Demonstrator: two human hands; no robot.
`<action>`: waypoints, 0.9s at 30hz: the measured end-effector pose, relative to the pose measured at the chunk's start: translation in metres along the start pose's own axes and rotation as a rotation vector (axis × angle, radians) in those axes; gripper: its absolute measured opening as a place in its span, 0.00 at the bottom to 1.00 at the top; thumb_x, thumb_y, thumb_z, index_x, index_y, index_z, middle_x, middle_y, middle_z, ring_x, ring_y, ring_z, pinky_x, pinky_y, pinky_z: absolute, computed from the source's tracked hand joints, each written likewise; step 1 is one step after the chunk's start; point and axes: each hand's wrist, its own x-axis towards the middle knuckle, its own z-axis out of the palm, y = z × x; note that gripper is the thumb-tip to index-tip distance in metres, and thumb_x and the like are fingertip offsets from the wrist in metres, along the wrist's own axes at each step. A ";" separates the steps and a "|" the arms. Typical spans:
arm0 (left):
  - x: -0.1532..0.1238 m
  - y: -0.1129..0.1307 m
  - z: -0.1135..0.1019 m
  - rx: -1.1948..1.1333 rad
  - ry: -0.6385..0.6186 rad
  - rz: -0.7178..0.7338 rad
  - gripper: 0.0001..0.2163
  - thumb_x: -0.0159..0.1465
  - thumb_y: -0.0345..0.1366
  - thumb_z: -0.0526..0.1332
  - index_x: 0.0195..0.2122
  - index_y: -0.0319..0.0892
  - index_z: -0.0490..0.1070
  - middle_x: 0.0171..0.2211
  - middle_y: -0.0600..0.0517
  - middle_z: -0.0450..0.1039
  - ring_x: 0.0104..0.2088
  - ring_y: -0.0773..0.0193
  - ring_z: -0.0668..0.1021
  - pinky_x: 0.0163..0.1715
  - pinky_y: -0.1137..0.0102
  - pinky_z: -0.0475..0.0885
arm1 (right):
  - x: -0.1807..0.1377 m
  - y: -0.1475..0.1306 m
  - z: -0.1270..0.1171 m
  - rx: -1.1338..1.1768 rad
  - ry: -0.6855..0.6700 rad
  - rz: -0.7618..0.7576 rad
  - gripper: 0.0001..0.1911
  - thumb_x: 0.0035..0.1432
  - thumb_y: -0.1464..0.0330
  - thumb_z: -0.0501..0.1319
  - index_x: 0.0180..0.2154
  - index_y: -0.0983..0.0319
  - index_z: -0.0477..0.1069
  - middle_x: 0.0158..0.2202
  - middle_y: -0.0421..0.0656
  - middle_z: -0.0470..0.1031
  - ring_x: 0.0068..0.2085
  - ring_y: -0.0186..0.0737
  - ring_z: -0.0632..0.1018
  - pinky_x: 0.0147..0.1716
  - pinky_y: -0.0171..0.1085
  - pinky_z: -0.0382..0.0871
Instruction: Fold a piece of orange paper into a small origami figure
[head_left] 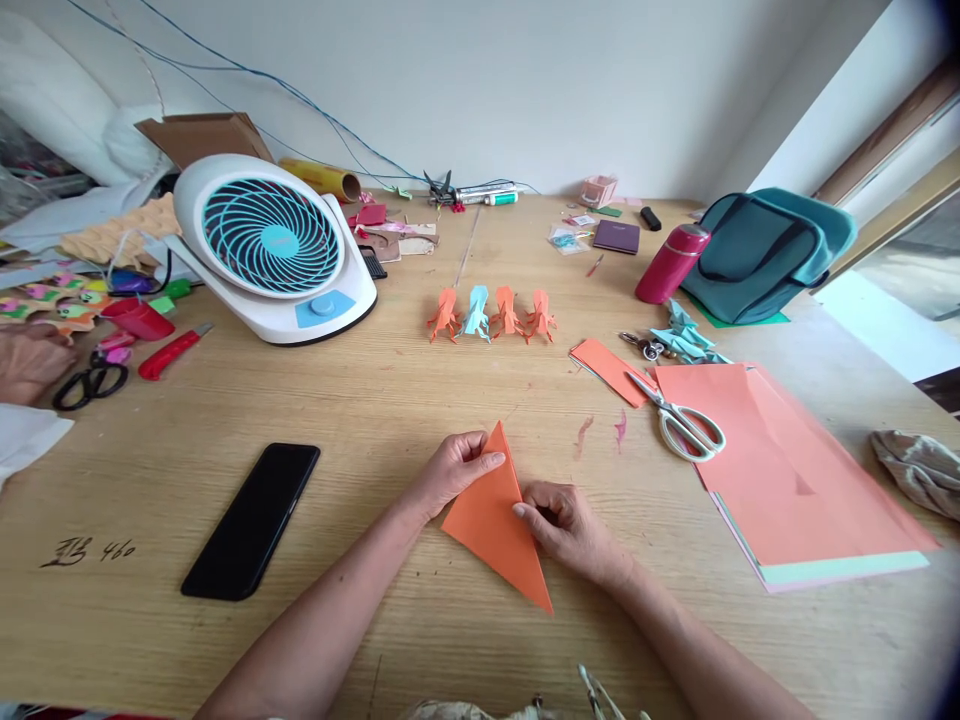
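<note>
A folded triangle of orange paper is held just above the wooden table, its point facing away from me. My left hand grips it near the top, thumb on the front and fingers behind. At the right edge, my right hand pinches the paper between thumb and curled fingers. Beyond the hands stands a row of several folded paper figures, among them an orange one and a light blue one.
White-handled scissors lie on a stack of coloured sheets at right. A black phone is left of my arm. A fan, pink bottle and teal bag stand farther back. Another person's hand rests at far left.
</note>
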 end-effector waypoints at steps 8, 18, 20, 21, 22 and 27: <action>0.002 0.003 0.003 0.021 0.078 0.080 0.18 0.57 0.48 0.68 0.26 0.40 0.64 0.22 0.59 0.62 0.23 0.72 0.63 0.26 0.75 0.58 | 0.001 -0.006 -0.001 -0.003 -0.032 -0.007 0.22 0.68 0.59 0.54 0.22 0.60 0.54 0.23 0.37 0.60 0.25 0.33 0.61 0.26 0.35 0.55; 0.001 0.004 0.008 0.031 0.156 0.110 0.17 0.58 0.48 0.67 0.27 0.40 0.65 0.23 0.58 0.62 0.24 0.72 0.62 0.26 0.75 0.58 | 0.003 -0.009 -0.001 -0.023 -0.038 0.002 0.21 0.67 0.61 0.55 0.22 0.60 0.55 0.22 0.37 0.60 0.25 0.33 0.61 0.26 0.35 0.55; 0.002 0.001 0.008 0.033 0.179 0.123 0.17 0.58 0.47 0.67 0.27 0.41 0.64 0.23 0.59 0.61 0.24 0.72 0.62 0.26 0.75 0.58 | 0.002 -0.009 0.000 -0.022 -0.020 0.019 0.20 0.66 0.61 0.55 0.22 0.60 0.57 0.22 0.37 0.61 0.25 0.33 0.62 0.26 0.34 0.55; 0.003 0.000 0.008 0.033 0.188 0.128 0.17 0.59 0.47 0.67 0.26 0.41 0.63 0.23 0.59 0.61 0.24 0.72 0.62 0.26 0.75 0.58 | 0.002 -0.009 0.000 -0.021 -0.008 0.033 0.20 0.66 0.61 0.55 0.23 0.60 0.58 0.22 0.37 0.62 0.25 0.33 0.62 0.26 0.34 0.55; 0.003 -0.001 0.008 0.033 0.195 0.133 0.17 0.59 0.47 0.66 0.26 0.41 0.62 0.23 0.59 0.60 0.24 0.72 0.61 0.26 0.75 0.58 | 0.001 -0.009 0.001 -0.018 0.005 0.047 0.20 0.66 0.61 0.56 0.23 0.60 0.59 0.22 0.37 0.62 0.25 0.33 0.62 0.25 0.34 0.55; 0.002 -0.001 0.011 0.042 0.176 0.130 0.17 0.59 0.47 0.67 0.27 0.40 0.63 0.24 0.59 0.59 0.25 0.72 0.61 0.27 0.75 0.58 | 0.002 -0.009 0.003 -0.003 0.036 0.079 0.19 0.66 0.61 0.55 0.24 0.60 0.60 0.21 0.36 0.62 0.24 0.32 0.63 0.25 0.33 0.55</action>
